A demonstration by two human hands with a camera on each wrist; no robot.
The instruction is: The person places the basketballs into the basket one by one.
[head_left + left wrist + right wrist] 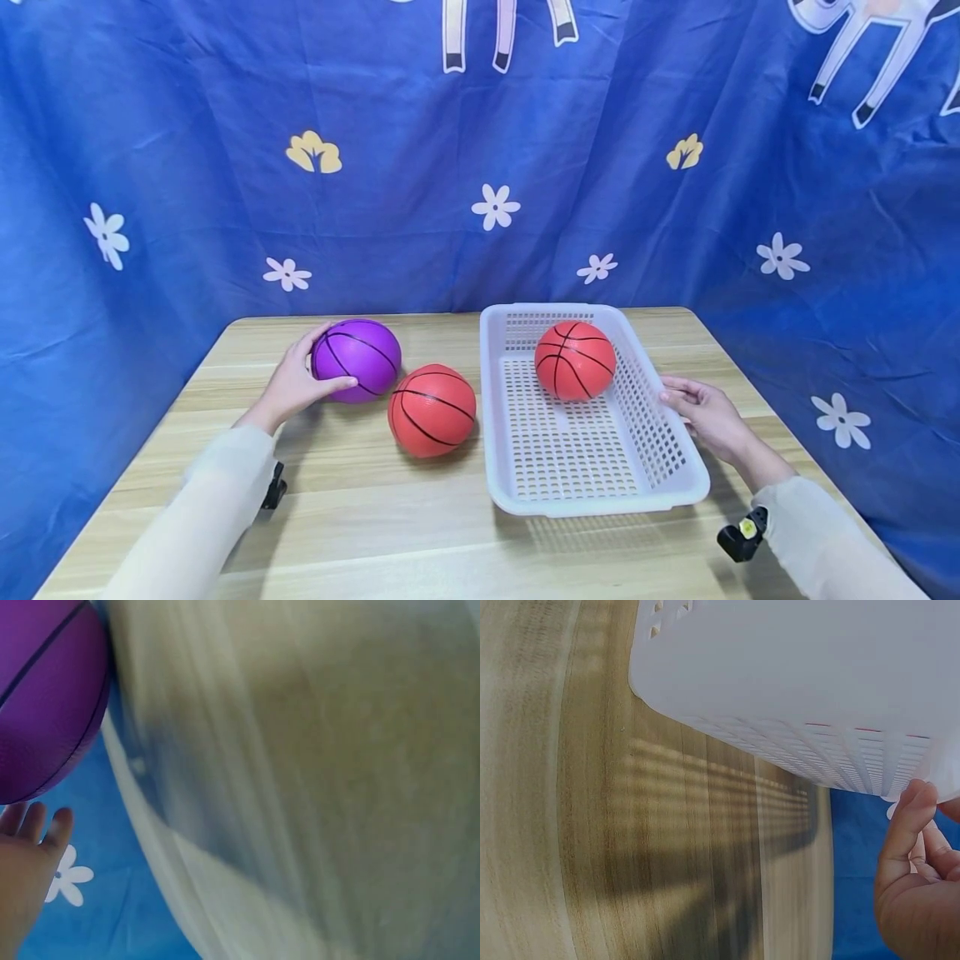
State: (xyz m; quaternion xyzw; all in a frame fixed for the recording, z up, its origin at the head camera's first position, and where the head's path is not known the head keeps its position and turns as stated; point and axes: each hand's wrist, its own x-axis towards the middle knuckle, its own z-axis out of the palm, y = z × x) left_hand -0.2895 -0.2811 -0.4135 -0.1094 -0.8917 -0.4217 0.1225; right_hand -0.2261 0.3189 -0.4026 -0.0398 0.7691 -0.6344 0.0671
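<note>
Nearest are two pale sleeves, the left sleeve (198, 517) and the right sleeve (825, 537), each with a small black device by the wrist: the left device (275, 487) and the right device (742, 537). Between them spreads the wood-grain table (360, 533), with the near rim of a white, perforated basket (592, 506) to the right of the middle. The right hand (708, 418) pinches the basket's right rim — thumb on top, fingers bent beneath. Just left of the basket, a red ball (432, 412) with black lines sits on the table. A little beyond it, the left hand (288, 385) grips a purple ball (358, 360) from its left side, thumb across the front and the other fingers spread around behind. The purple ball is at the table's far left, just beside the red one; whether those two touch I cannot tell. A second red ball (574, 361) lies in the far part of the basket, near its right wall. Behind the table hangs a blue cloth (405, 175) with white flowers (496, 207), yellow bushes (313, 152) and, higher up, animal legs (504, 33)
</note>
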